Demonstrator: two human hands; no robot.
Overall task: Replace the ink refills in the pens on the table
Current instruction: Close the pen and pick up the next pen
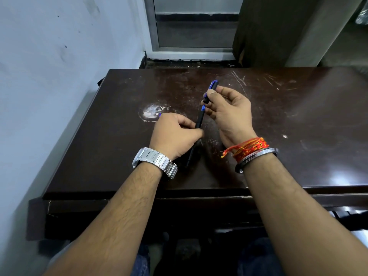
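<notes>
Mid-table [298,116], far from edges, left hand [175,134] and right hand [229,112] each grip a pen part.

Honestly nothing readable here, the pen cap [212,85] has a pale strip that might be print but it's way too blurry to make out.

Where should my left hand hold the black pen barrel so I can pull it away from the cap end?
Grip the black pen barrel around its middle, coming from the left. It slants away from you, its top end by the right hand, so the left hand fingers can wrap across it below the blue band.
</notes>
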